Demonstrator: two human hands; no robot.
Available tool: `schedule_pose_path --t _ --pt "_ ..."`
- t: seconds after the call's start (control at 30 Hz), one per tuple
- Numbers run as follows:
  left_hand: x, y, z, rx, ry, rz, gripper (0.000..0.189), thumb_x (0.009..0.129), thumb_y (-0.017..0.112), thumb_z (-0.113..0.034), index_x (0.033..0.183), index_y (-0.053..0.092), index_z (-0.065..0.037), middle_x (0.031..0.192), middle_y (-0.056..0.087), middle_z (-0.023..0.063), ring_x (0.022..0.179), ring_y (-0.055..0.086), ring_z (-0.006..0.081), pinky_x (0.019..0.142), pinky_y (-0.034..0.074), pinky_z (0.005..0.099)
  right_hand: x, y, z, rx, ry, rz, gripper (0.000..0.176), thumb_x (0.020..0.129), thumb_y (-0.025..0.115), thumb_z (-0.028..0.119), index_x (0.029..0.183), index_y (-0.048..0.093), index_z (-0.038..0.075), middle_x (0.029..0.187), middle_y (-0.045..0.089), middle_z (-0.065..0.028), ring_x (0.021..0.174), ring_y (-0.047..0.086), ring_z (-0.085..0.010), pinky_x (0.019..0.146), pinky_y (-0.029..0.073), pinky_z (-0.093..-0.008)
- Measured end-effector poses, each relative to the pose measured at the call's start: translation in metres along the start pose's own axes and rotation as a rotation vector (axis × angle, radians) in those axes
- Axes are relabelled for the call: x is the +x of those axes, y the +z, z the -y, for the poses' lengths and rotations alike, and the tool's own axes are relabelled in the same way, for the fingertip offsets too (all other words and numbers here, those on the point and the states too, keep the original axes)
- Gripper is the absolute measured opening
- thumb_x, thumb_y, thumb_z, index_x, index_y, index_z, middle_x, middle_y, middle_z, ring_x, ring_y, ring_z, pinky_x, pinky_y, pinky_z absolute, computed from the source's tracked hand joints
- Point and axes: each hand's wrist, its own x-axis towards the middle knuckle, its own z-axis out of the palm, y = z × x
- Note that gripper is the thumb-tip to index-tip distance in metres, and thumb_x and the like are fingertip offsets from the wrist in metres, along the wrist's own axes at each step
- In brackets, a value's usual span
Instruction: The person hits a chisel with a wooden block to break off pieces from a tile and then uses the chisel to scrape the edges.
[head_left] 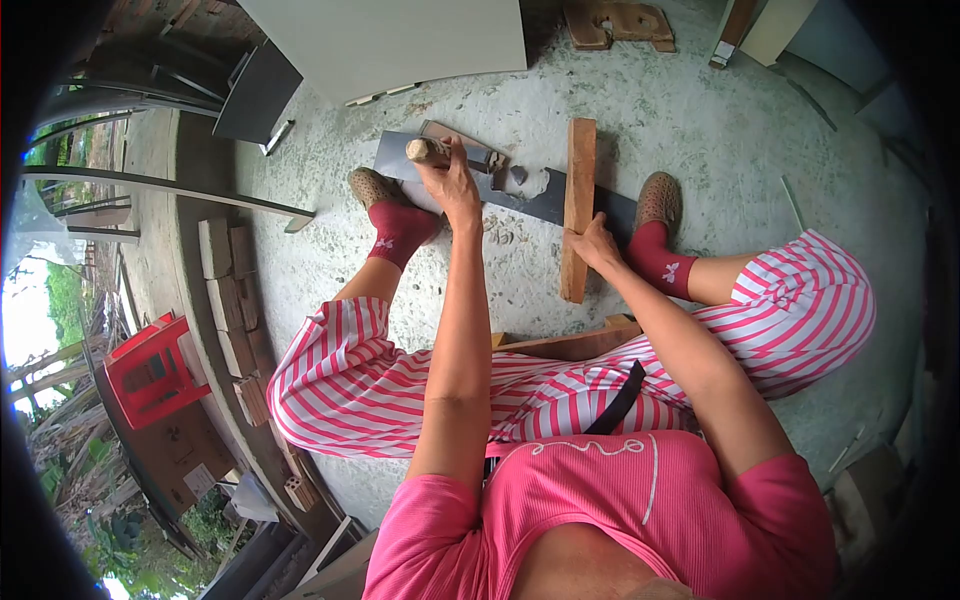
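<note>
Left hand (pixel 452 185) clenched round wooden tool handle (pixel 428 150), over dark metal sheet (pixel 545 207). Right hand (pixel 596 242) gripping wooden plank (pixel 578 180) at its edge. Plank laid across sheet on concrete floor (pixel 700 120), between both feet.

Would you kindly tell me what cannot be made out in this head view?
Head view:
- Blade: a stretch hidden under the wooden plank.
- Handle: mostly covered by the left hand grip.
- Plank's side: partly covered by the right hand.
- Small grey piece beside the blade: too small to identify.
</note>
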Motion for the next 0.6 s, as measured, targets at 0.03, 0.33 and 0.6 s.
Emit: schedule_pose_path --t 0.03,0.33,0.6 --pt "-0.002 -0.004 0.002 -0.053 -0.017 0.0 0.027 0.085 0.065 -0.017 0.099 0.048 -0.001 0.083 0.054 0.0046 0.071 0.051 0.0124 0.067 0.043 0.0274 0.0 0.0 0.0 -0.009 0.0 -0.001 0.078 0.076 0.065 0.04 0.125 0.026 -0.007 0.112 0.054 -0.0342 0.103 0.057 -0.0446 0.09 0.047 -0.0452" --pt "0.001 0.008 0.0 -0.031 0.047 -0.033 0.032 0.085 0.066 -0.02 0.102 0.047 -0.001 0.087 0.055 0.0061 0.075 0.051 0.013 0.071 0.044 0.0281 0.002 -0.001 -0.003 -0.022 -0.031 0.016 0.078 0.077 0.063 0.041 0.125 0.025 -0.007 0.113 0.053 -0.0358 0.104 0.056 -0.046 0.091 0.046 -0.0439" --pt "0.0 0.02 -0.019 0.177 0.123 -0.035 0.032 0.085 0.066 -0.016 0.103 0.044 -0.003 0.086 0.054 0.0077 0.078 0.049 0.0181 0.076 0.043 0.0307 0.003 -0.004 -0.005 -0.01 0.003 0.081 0.084 0.077 0.064 0.05 0.126 0.024 -0.005 0.117 0.051 -0.0347 0.11 0.053 -0.0444 0.094 0.044 -0.0438"
